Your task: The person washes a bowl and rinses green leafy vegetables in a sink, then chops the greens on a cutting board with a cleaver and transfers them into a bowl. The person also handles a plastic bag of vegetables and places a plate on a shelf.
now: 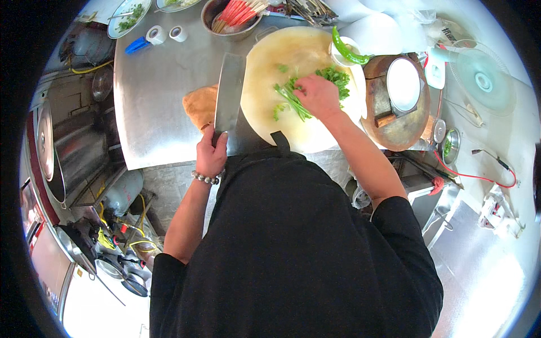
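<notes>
My left hand (212, 151) is closed round the handle of a broad cleaver (230, 90), its blade pointing away from me beside the left edge of a round, pale cutting board (265, 62). On the board lies a bunch of green leafy herbs (335, 79), with cut stems (294, 101) toward the left. My right hand (318, 96) is closed over the stems, its fingertips pinching them. A brown cloth (198, 107) lies just left of the blade. At the board's far right, a long green pepper (346, 49) rests across a small white bowl (342, 56).
Right of the board stands a round wooden block (378, 84) with a white bowl (403, 84) and another knife (394, 116) on it. Tape rolls (156, 35), a metal pot (217, 17) of red-and-tan sticks and a plate of chopped greens (125, 19) line the steel table's (163, 101) far side.
</notes>
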Available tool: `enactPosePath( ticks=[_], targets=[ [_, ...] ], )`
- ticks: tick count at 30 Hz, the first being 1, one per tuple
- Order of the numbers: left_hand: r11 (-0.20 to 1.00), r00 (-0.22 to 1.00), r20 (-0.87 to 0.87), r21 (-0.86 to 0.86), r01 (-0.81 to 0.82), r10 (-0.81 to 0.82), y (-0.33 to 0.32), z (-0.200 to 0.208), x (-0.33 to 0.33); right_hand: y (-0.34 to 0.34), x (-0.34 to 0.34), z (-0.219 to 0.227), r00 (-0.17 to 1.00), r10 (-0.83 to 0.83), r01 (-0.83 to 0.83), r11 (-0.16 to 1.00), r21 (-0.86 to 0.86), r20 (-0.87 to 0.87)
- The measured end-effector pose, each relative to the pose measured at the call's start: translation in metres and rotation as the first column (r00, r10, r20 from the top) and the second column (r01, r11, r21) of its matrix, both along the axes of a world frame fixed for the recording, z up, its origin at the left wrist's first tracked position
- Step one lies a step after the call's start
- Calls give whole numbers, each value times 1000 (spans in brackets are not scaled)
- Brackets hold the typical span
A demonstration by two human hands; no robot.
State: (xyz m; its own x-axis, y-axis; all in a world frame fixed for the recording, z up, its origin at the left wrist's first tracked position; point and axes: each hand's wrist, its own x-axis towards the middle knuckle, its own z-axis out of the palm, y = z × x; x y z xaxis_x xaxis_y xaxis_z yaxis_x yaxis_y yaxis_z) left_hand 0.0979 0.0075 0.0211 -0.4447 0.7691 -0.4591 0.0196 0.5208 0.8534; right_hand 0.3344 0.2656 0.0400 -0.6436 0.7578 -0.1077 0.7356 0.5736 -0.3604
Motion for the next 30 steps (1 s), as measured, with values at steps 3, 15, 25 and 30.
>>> enactPosePath(
  ticks=[3,15,25,30],
  targets=[
    [1000,1000,-18,-13,2,-2,-2,-1,1,-35,-14,-26,969,181,-170,983,-75,169],
    [1000,996,88,10,5,-6,5,8,11,-29,-5,-13,893,-243,161,959,-234,-380],
    [997,996,66,31,66,-68,22,14,28,-18,10,-24,935,142,-69,972,226,-325],
    [997,996,53,25,75,-77,22,8,31,0,7,-22,892,347,-265,920,288,-291]
  ],
)
